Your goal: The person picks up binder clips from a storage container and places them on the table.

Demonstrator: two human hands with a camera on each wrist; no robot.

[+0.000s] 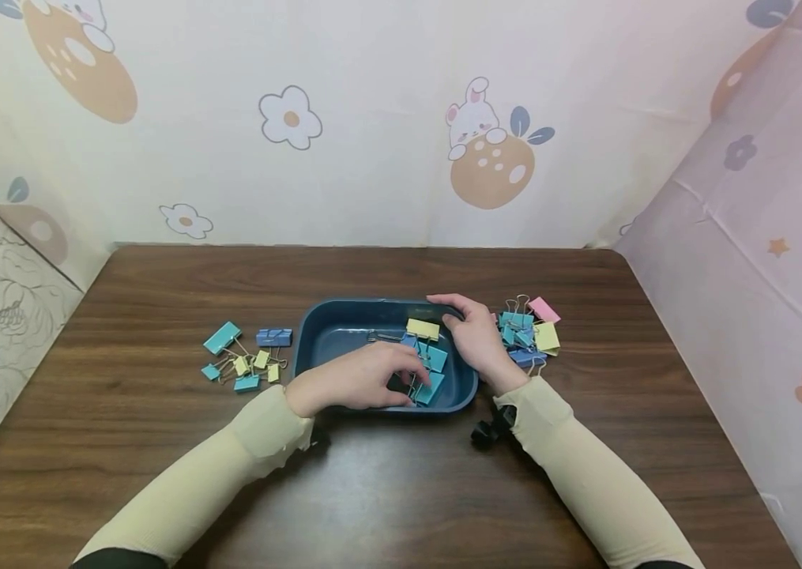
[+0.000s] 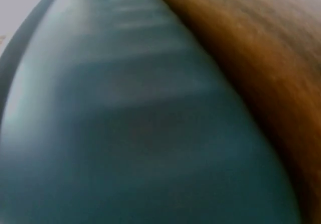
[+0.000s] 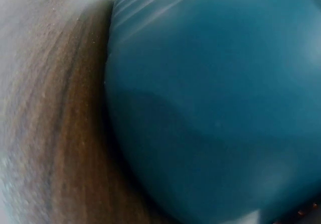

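A dark blue plastic tray (image 1: 329,316) sits on the table, with several binder clips gathered in its right half: a yellow clip (image 1: 423,329), teal clips (image 1: 433,357) and a blue one. My left hand (image 1: 361,375) reaches over the tray's front left rim. Its thumb and fingers are bent at the wire handles of the front teal clip (image 1: 431,389); I cannot tell whether they pinch it. With my right hand (image 1: 477,340) I hold the tray's right end, thumb at the inner side and fingers along the back corner. Both wrist views show mostly the tray's outer wall (image 2: 140,123).
Left of the tray lies a loose group of teal, yellow and blue binder clips (image 1: 247,382). Right of it, beside my right hand, is a pile of teal, blue, yellow and pink clips (image 1: 518,336). A patterned cloth wall (image 1: 372,182) rises behind the wooden table (image 1: 401,490).
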